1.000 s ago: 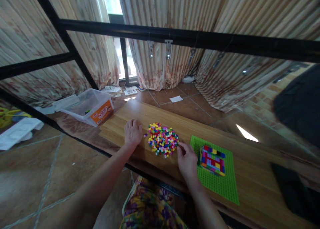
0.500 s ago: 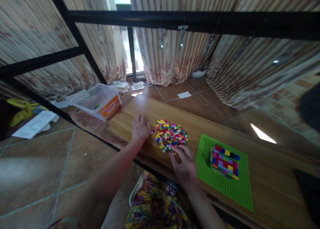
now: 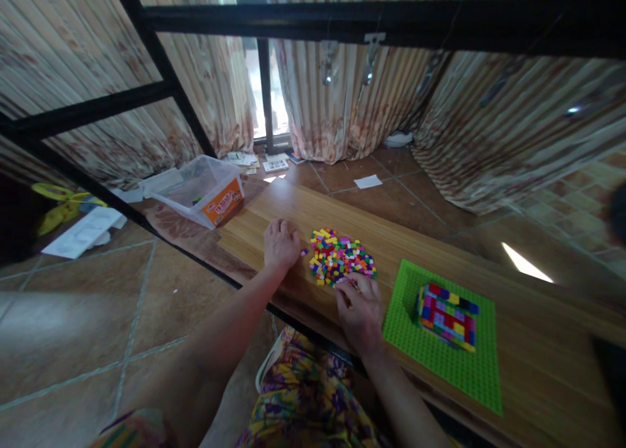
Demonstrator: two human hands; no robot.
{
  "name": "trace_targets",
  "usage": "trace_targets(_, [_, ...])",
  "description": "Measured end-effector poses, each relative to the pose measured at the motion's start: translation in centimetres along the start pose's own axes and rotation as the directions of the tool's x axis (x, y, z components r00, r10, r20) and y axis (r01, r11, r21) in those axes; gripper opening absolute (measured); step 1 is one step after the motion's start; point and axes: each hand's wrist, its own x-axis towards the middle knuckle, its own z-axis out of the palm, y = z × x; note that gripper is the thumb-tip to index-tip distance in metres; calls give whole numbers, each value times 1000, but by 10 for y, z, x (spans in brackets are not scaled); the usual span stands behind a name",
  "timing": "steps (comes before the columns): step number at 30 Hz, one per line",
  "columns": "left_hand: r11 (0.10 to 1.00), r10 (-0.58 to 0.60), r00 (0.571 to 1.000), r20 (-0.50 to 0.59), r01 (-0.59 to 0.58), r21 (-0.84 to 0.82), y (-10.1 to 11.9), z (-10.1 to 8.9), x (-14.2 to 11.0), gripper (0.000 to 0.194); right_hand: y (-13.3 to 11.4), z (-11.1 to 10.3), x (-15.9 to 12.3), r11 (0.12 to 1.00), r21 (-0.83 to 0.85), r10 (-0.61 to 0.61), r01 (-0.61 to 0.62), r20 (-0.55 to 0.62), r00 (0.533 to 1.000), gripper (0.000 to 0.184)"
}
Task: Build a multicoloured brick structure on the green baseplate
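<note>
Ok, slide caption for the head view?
Beside a flat green studded baseplate, right hand at a heap of small multicoloured plastic bricks, left hand resting opposite.

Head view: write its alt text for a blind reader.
The right hand has its fingers at the near edge of a pile of colourful bricks on a table; the left hand rests left of the pile. To the right, a brick build stands on a green baseplate.

One left hand (image 3: 282,244), one right hand (image 3: 360,308), one heap of small bricks (image 3: 338,255) too many to count, one green baseplate (image 3: 460,373) at right, one brick build (image 3: 447,314) upon it, one clear bin (image 3: 222,203) at far left, one wooden tabletop (image 3: 303,207)
</note>
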Motion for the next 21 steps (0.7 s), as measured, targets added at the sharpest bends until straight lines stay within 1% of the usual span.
trace_targets(5, [1000, -5, 1000, 9, 5, -6, 0, 1, 0, 37, 13, -5, -9, 998, -17, 65, -66, -81, 995, 16])
trace_targets(7, [1000, -11, 1000, 12, 11, -7, 0, 1, 1, 38, 15, -10, -13, 996, -8, 86, -87, -114, 990, 14])
trace_targets(10, [1000, -15, 1000, 14, 15, -6, 0, 1, 1, 39, 14, -18, -19, 993, -1, 115, -116, -127, 985, 14])
trace_targets(13, [1000, -13, 1000, 11, 13, -8, 0, 1, 1, 39, 15, -27, -27, 989, -22, 142, -146, -128, 982, 16])
trace_targets(15, [1000, -12, 1000, 10, 13, -11, -1, 1, 2, 39, 17, -31, -32, 985, -63, 154, -162, -121, 981, 18])
trace_targets(18, [1000, -7, 1000, 14, 7, -2, -2, 2, 2, 39, 21, -35, -37, 971, -166, 158, -169, -79, 984, 21])
trace_targets(21, [1000, -5, 1000, 7, 5, 14, -3, 3, 3, 39, 21, -33, -37, 955, -243, 169, -170, -28, 985, 21])
